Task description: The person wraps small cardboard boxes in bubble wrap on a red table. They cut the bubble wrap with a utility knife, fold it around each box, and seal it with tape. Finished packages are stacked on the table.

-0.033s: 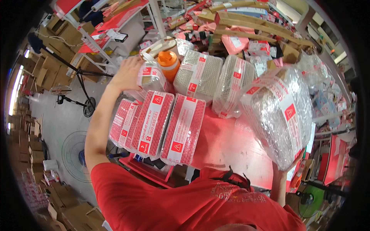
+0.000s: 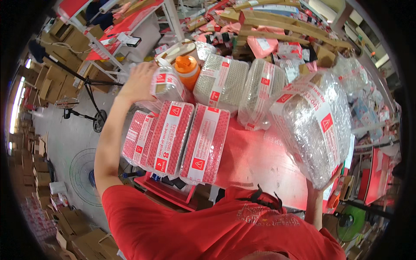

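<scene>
At the back left, my left hand curls around the side of a small clear bubble-wrapped parcel. Over on the right, my right hand grips the lower corner of a large clear bubble-wrapped parcel, which leans tilted at the table's right side. Part of that hand is hidden behind the wrap. Between my arms stand several pink bubble-wrapped boxes with white-and-red warning tape. Two more clear-wrapped parcels, a wide one and a narrower one, stand behind them.
An orange bottle stands beside the small parcel. The red tabletop shows between the parcels and my body. Left on the floor are a fan and a black stand. Wooden slats and heaped packages lie beyond the table.
The whole view has shifted very slightly. Both hands keep their places on the same parcels.
</scene>
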The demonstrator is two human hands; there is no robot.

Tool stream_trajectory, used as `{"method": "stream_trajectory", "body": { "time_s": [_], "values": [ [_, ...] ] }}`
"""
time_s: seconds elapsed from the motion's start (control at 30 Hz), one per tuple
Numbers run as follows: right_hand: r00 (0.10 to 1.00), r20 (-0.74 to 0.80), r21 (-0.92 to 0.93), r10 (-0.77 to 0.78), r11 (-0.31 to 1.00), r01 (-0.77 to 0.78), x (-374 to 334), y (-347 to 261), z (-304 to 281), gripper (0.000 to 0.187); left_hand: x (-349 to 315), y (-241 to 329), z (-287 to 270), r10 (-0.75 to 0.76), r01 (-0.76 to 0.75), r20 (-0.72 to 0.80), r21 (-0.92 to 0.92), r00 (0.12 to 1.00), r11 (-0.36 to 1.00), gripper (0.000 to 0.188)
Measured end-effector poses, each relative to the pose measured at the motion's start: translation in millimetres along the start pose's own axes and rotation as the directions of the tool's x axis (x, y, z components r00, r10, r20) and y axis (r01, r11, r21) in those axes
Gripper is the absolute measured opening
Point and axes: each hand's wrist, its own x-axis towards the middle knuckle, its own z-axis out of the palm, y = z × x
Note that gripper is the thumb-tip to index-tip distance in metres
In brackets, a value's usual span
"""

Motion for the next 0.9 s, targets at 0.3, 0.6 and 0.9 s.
{"method": "stream_trajectory", "body": {
  "time_s": [0.3, 0.6, 0.9],
  "values": [
    [0.929, 0.093, -0.354, 0.357, 0.884, -0.305, 28, -13, -99, 0.088, -70, -8, -129, -0.137, 0.144, -0.347, -0.007, 0.928, 0.990, 0.110],
    [0.006, 0.672, -0.736, 0.741, 0.667, 0.116, 103, 80, 99, 0.106, -260, 84, -158, -0.976, -0.299, -0.213, -0.929, -0.048, 0.217, 0.055],
    [-0.184, 0.710, -0.418, 0.680, 0.617, 0.667, 65, 91, 152, 0.095, -278, 469, -77, -0.939, -0.316, 0.226, -0.899, 0.258, -0.303, 0.075]
  ]
}}
